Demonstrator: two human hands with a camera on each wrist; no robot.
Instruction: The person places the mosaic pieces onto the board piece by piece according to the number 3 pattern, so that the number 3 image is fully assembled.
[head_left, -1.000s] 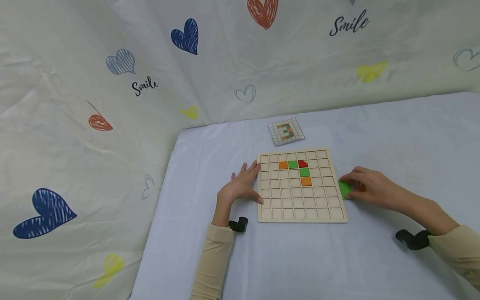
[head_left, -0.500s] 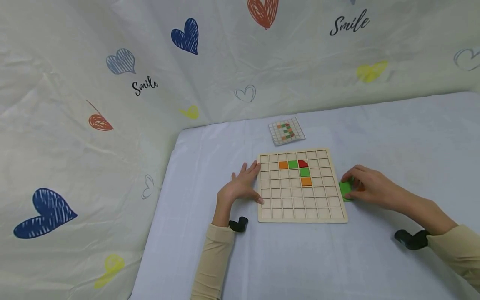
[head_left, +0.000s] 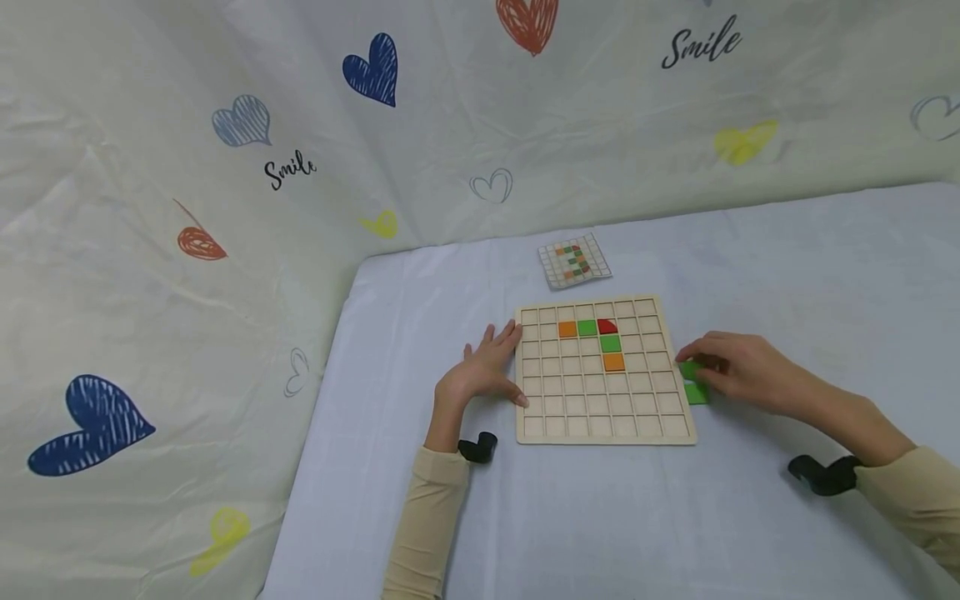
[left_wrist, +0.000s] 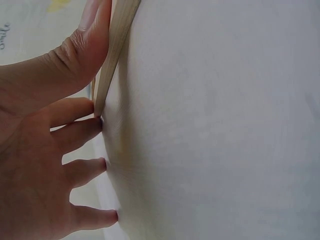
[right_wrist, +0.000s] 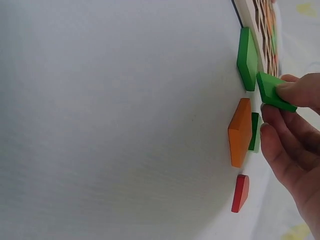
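Note:
My left hand (head_left: 480,375) rests with spread, straight fingers against the left edge of a wooden grid board (head_left: 566,427); in the left wrist view its thumb (left_wrist: 92,30) lies over the board's edge. Right of the board, my right hand (head_left: 742,375) pinches a green square tile (right_wrist: 272,92) between thumb and fingers, tilted above the table. A second green tile (right_wrist: 246,60) lies beside the board's right edge. Set in the board's cells are two orange tiles, two green ones, and a red tile (head_left: 607,326) with a rounded corner.
Under and near my right hand lie an orange tile (right_wrist: 241,132), another green tile (right_wrist: 255,132) and a red tile (right_wrist: 240,193). A pattern card (head_left: 551,271) with a small coloured grid lies behind the board. A printed cloth (head_left: 442,100) hangs behind the white table.
My right hand has raised one green tile and shifted it slightly away, uncovering the second green tile beside the board. My left hand has stayed in place.

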